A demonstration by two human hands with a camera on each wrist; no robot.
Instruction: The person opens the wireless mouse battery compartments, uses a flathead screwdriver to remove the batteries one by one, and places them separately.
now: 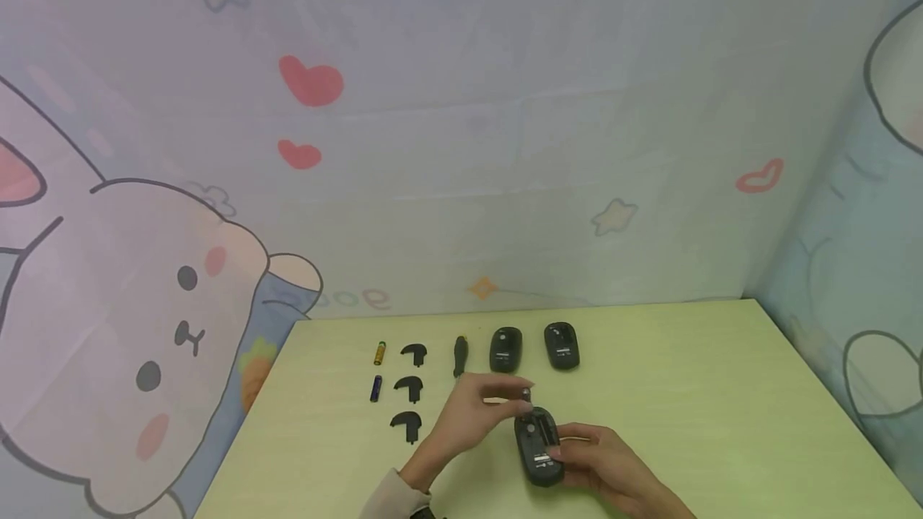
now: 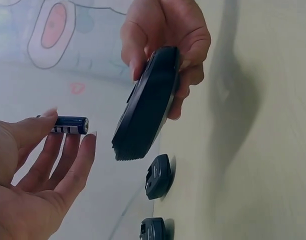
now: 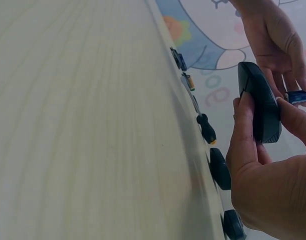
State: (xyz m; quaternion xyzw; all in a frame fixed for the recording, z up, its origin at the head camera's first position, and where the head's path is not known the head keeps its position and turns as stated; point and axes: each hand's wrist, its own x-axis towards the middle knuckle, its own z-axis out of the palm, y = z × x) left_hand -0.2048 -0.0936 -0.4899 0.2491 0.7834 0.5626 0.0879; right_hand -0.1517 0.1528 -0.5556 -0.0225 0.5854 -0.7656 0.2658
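My left hand pinches a dark blue battery between thumb and fingers, its flat end showing in the left wrist view. Just beyond that battery's end, my right hand grips a black computer mouse by its sides, raised off the table. The mouse has its underside up, and a long battery slot lies uncovered near its far end. In the right wrist view, the mouse stands on edge between thumb and fingers, with the battery close behind it.
Two more black mice lie at the back of the table. Left of them are a screwdriver, three black hook-shaped covers, a yellowish battery and a dark blue one. A printed cloth hangs behind.
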